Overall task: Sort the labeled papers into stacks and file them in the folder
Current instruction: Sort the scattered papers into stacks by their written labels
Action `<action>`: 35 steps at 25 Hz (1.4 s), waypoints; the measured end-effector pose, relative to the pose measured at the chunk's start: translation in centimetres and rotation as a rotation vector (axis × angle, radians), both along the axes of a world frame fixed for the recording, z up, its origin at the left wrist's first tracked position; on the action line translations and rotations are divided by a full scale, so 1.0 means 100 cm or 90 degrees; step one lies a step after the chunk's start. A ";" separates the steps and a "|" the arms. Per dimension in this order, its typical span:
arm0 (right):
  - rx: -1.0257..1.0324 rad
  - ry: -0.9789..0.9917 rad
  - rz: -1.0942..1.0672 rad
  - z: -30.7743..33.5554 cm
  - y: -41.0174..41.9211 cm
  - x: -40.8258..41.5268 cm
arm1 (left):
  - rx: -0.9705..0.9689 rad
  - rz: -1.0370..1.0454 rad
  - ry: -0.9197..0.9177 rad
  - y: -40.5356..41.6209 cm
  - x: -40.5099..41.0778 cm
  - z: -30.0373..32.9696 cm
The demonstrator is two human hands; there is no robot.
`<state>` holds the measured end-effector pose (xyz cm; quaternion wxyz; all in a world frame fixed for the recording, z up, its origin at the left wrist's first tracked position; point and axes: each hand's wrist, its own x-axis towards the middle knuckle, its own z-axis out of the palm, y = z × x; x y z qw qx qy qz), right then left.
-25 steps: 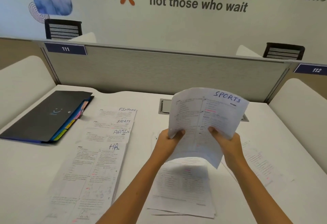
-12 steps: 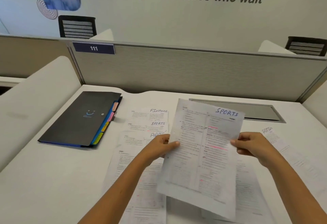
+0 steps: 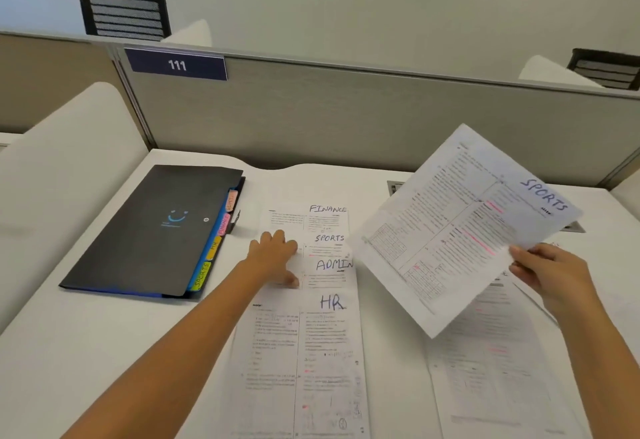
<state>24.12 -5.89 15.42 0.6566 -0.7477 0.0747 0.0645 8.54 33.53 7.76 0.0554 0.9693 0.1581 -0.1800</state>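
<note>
My right hand (image 3: 550, 279) holds a sheet labeled SPORTS (image 3: 453, 227) tilted above the desk at the right. My left hand (image 3: 277, 258) lies with spread fingers on the left edge of a fanned column of papers (image 3: 308, 334) showing the labels FINANCE, SPORTS, ADMIN and HR. It touches the sheets at the SPORTS and ADMIN level. A black folder (image 3: 152, 227) with colored index tabs lies shut at the left of the desk. More printed sheets (image 3: 491, 376) lie flat under the raised paper at the right.
A grey partition (image 3: 346, 116) with the sign 111 runs along the back of the white desk (image 3: 104, 352). A metal cable hatch (image 3: 394, 187) sits by the partition, partly hidden by the raised sheet. White curved side panels flank the desk.
My left hand let go of the SPORTS sheet and moved left onto the fanned papers. My right hand alone now holds the sheet, swung up and to the right.
</note>
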 end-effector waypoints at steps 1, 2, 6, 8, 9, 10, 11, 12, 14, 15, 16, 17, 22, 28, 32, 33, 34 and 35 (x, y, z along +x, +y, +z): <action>-0.002 -0.004 -0.005 -0.003 0.003 0.001 | 0.009 -0.014 0.003 0.003 0.005 -0.005; -0.003 -0.008 -0.010 -0.005 0.005 0.001 | 0.017 -0.024 0.002 0.004 0.007 -0.008; -0.001 -0.017 -0.037 -0.011 0.017 0.004 | -0.016 -0.046 -0.005 0.012 0.014 -0.015; -0.001 -0.022 -0.041 -0.012 0.026 0.003 | -0.053 -0.051 0.004 0.015 0.016 -0.016; 0.000 -0.024 -0.043 -0.012 0.031 0.003 | -0.068 -0.056 0.006 0.017 0.017 -0.017; -0.002 -0.029 -0.048 -0.013 0.037 0.004 | -0.080 -0.061 0.000 0.018 0.017 -0.017; 0.001 -0.039 -0.054 -0.011 0.043 0.004 | -0.085 -0.067 -0.012 0.018 0.017 -0.017; 0.005 -0.049 -0.056 -0.009 0.050 0.005 | -0.088 -0.072 -0.023 0.018 0.016 -0.016; 0.019 -0.066 -0.047 -0.004 0.064 0.008 | -0.107 -0.062 -0.036 0.019 0.016 -0.015; 0.026 -0.073 -0.036 -0.001 0.071 0.011 | -0.124 -0.050 -0.034 0.019 0.014 -0.014; 0.030 -0.082 -0.026 0.001 0.079 0.014 | -0.137 -0.041 -0.027 0.020 0.013 -0.014; 0.036 -0.089 -0.018 0.003 0.086 0.017 | -0.143 -0.038 -0.023 0.020 0.012 -0.015; 0.064 -0.133 0.009 0.006 0.126 0.036 | -0.226 -0.036 -0.054 0.031 0.008 -0.009; 0.084 -0.127 0.073 -0.007 0.176 0.050 | -0.364 -0.012 -0.121 0.038 -0.005 0.003; -0.061 -0.005 0.237 -0.034 0.197 0.047 | -0.401 -0.003 -0.129 0.039 -0.008 0.004; -0.112 0.033 0.283 -0.042 0.198 0.043 | -0.405 -0.003 -0.130 0.039 -0.007 0.004; -0.161 0.065 0.324 -0.049 0.199 0.037 | -0.409 -0.002 -0.131 0.039 -0.007 0.004; -0.198 0.091 0.362 -0.055 0.200 0.029 | -0.413 0.001 -0.130 0.038 -0.006 0.004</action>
